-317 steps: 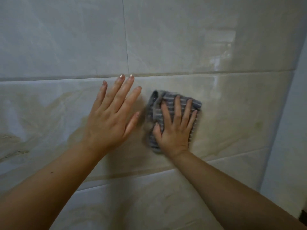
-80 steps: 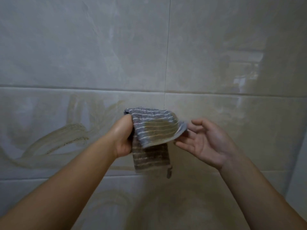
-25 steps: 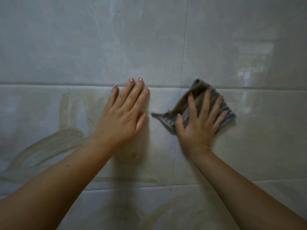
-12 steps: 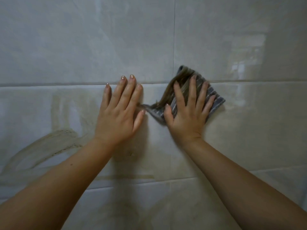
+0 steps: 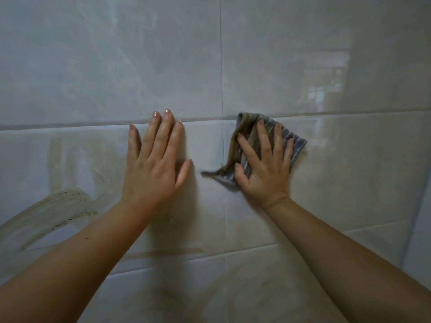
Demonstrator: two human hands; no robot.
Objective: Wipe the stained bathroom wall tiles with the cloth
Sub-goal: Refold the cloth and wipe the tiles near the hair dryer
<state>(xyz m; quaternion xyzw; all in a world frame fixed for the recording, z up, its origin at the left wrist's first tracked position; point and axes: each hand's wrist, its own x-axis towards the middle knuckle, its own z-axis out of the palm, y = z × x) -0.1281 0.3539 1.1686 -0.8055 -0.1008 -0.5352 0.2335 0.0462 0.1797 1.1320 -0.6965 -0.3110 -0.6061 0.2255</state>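
While our empty left hand point(image 5: 154, 169) braces flat, our outspread right hand point(image 5: 264, 173) should push the cloth point(image 5: 296, 146) toward nine-o'clock stains point(image 5: 58, 206).

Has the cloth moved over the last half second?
Yes. The cloth under the right hand slid right and down: less of it lies left of the vertical grout line and above the horizontal grout line.

Right hand point(image 5: 263, 169) flat on cloth point(image 5: 294, 145)
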